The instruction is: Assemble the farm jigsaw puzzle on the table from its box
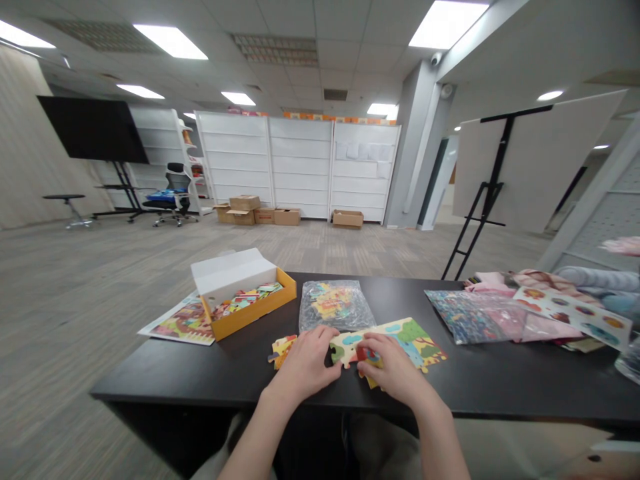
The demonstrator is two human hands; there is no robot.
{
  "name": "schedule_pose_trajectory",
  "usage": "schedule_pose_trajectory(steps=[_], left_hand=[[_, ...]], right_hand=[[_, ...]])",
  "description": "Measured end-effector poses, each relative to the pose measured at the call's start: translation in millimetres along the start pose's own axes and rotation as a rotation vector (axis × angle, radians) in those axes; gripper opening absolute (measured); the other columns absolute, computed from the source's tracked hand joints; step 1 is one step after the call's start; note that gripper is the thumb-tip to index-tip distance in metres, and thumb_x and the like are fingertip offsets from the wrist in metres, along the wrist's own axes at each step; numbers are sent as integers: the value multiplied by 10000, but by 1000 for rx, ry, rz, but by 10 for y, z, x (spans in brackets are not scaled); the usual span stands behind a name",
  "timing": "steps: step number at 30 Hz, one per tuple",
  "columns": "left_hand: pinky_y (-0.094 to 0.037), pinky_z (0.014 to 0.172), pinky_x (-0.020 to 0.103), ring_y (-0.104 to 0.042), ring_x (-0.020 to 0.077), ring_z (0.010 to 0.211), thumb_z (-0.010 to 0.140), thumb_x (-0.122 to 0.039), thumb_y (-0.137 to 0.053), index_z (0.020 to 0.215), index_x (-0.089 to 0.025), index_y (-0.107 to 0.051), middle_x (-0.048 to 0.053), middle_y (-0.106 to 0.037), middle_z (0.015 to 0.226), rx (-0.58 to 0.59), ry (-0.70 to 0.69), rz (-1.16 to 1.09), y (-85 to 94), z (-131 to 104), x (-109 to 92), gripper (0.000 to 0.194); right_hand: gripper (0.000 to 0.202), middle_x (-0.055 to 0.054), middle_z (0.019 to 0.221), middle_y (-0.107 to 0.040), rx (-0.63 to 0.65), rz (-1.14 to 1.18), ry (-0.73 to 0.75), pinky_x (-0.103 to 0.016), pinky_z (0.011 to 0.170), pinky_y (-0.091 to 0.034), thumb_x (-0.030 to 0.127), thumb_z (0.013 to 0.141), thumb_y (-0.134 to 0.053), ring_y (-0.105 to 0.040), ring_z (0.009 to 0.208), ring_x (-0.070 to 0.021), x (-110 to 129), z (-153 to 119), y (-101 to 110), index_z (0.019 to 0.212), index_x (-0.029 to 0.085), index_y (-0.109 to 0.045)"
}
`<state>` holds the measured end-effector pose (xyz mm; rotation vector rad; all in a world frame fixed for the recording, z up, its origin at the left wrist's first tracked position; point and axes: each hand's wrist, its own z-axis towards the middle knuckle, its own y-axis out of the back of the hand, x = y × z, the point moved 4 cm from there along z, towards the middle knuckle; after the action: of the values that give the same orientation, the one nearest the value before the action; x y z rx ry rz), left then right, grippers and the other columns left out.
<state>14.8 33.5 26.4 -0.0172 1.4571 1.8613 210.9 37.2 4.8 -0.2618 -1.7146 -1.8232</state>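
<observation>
A partly joined jigsaw puzzle (pixel 410 333), with green, blue and cream parts, lies flat on the black table. My right hand (pixel 393 367) is closed over its lower left part, pinching a red and yellow puzzle piece (pixel 370 362) that the fingers partly hide. At the puzzle's left end is my left hand (pixel 311 360), thumb apart from the fingers; its fingertips come close to the edge, and I cannot tell whether they touch. Another yellow-orange puzzle piece (pixel 283 348) lies beside the left hand, partly covered by it.
Behind my hands lies a clear plastic bag (pixel 337 303) of puzzle pieces. An open yellow box (pixel 255 313) of loose pieces stands left, by a picture sheet (pixel 183 323). At right are a wrapped blue patterned packet (pixel 467 317), a sticker sheet (pixel 570 313) and pink cloth (pixel 490 281).
</observation>
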Motion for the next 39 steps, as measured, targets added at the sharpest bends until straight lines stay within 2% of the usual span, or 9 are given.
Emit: schedule_pose_trajectory(steps=[5,10,14,17,22,28,31,34,39], left_hand=[[-495,915,383,-652,263,1041,797,-227,-646,1136,-234,-602,57,-691,1152,-40,-5,75,192,-123,82,342],[-496,915,381,-653,256,1027,801,-250,-649,1128,-230,-605,60,-689,1140,-118,47,142,470,-321,433,331],[-509,896,357,-664,241,1015,838,-304,-631,1098,-221,-612,58,-694,1118,-126,105,138,633,-460,694,273],[-515,897,340,-673,228,993,847,-318,-623,1066,-224,-626,52,-699,1109,-89,123,122,667,-517,773,238],[-523,905,336,-679,228,983,813,-259,-620,1000,-228,-670,50,-712,1092,-18,115,126,615,-537,777,196],[-516,974,381,-662,250,1092,814,-254,-630,1015,-241,-697,64,-681,1227,-56,97,155,611,-551,817,212],[-514,973,401,-642,262,1129,879,-353,-633,1010,-244,-698,69,-670,1240,-111,77,172,635,-516,753,182],[-516,935,387,-648,244,1071,900,-363,-650,1017,-237,-679,61,-695,1151,-133,6,154,580,-435,525,175],[-502,947,381,-639,234,1065,849,-347,-750,1005,-239,-673,43,-708,1131,-17,-140,40,228,-255,-13,204]], right_hand=[[295,-95,1335,-640,-12,11,-9,-431,1109,-381,300,812,-690,-539,1266,-296,-12,-7,0,1095,236,-742],[278,-96,1315,-650,-12,23,2,-427,1092,-393,300,811,-690,-554,1242,-293,15,-12,7,1076,235,-743],[232,-93,1310,-651,-6,16,-4,-426,1086,-394,300,820,-679,-546,1247,-295,40,-11,10,1031,230,-746],[228,-90,1310,-653,-13,13,-11,-431,1087,-394,306,821,-675,-545,1250,-300,45,-8,13,1024,233,-749],[273,-101,1319,-652,-23,10,1,-440,1087,-401,310,826,-669,-550,1249,-303,32,-11,12,1075,232,-749],[287,-103,1315,-655,-27,-2,11,-448,1095,-407,309,822,-673,-558,1248,-306,19,-16,0,1087,234,-752],[286,-102,1329,-649,-24,26,23,-440,1097,-415,283,886,-581,-556,1263,-295,19,-6,-24,1116,236,-745],[349,-114,1335,-641,-8,91,48,-425,1101,-424,237,958,-427,-569,1259,-268,31,17,-59,1120,219,-736],[407,-107,1298,-651,-65,205,118,-412,1112,-430,164,940,-364,-591,1234,-221,35,52,-61,1186,209,-684]])
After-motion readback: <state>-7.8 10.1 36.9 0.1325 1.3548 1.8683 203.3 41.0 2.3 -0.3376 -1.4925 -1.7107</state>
